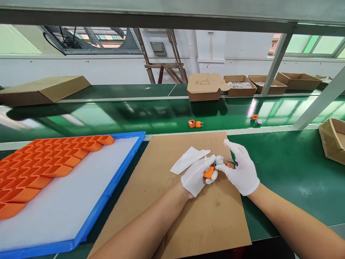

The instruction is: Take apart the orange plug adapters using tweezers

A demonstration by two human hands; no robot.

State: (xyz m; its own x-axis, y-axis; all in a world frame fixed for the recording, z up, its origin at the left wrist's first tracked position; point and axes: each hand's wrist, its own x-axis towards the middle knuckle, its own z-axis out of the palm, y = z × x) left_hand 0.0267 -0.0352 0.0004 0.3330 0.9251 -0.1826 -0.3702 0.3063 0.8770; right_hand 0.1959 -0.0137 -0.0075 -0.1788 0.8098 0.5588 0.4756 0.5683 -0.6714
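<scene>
My left hand, in a white glove, is closed around a small orange plastic housing above the cardboard sheet. To its right is my right hand, also gloved, with thumb and forefinger wide apart. Across that gap lies a thin dark piece with a bit of orange beside it; its kind and what supports it are unclear. My right thumb reaches close to the left fingertips. Beside the left hand, a folded white sheet rests on the cardboard.
At left, a blue-rimmed tray holds rows of orange housings. Beyond the cardboard, an orange plug piece and another small orange-and-white part lie on the green belt. Open cartons line the back; a box stands right.
</scene>
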